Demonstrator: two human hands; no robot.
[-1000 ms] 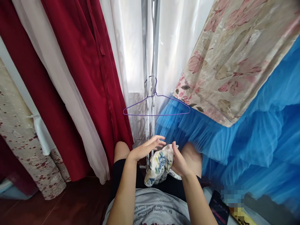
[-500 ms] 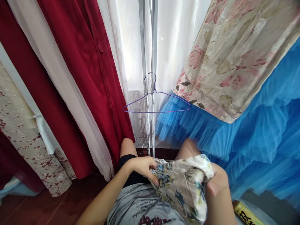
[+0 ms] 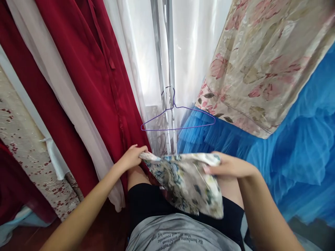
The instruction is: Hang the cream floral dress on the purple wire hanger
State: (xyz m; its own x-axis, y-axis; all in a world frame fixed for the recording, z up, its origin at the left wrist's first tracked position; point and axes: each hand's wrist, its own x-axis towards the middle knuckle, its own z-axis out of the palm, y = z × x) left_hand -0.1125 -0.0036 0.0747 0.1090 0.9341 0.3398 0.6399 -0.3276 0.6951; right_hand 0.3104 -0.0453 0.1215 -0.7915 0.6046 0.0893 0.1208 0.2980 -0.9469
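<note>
Floral-printed garment [image 3: 185,181] hangs stretched between the left hand [image 3: 132,157] and right hand [image 3: 226,165], each pinching a top corner, below a purple wire hanger [image 3: 178,120].

**Colours and patterns noted**

Cloth [image 3: 183,181]: cream ground, blue and olive floral print.
Hanger [image 3: 178,129]: thin purple wire.
Dress [image 3: 86,69]: deep red, plain.
Curtain [image 3: 193,52]: sheer white.
Tulle [image 3: 288,153]: bright blue.
Brocade [image 3: 261,62]: beige, pink roses, dark leaves.
Speckled fabric [image 3: 21,139]: cream, scattered red flecks.
Shorts [image 3: 149,205]: black.
T-shirt [image 3: 178,237]: grey, dark lettering.
Floor [image 3: 110,230]: dark red-brown wood.
</note>
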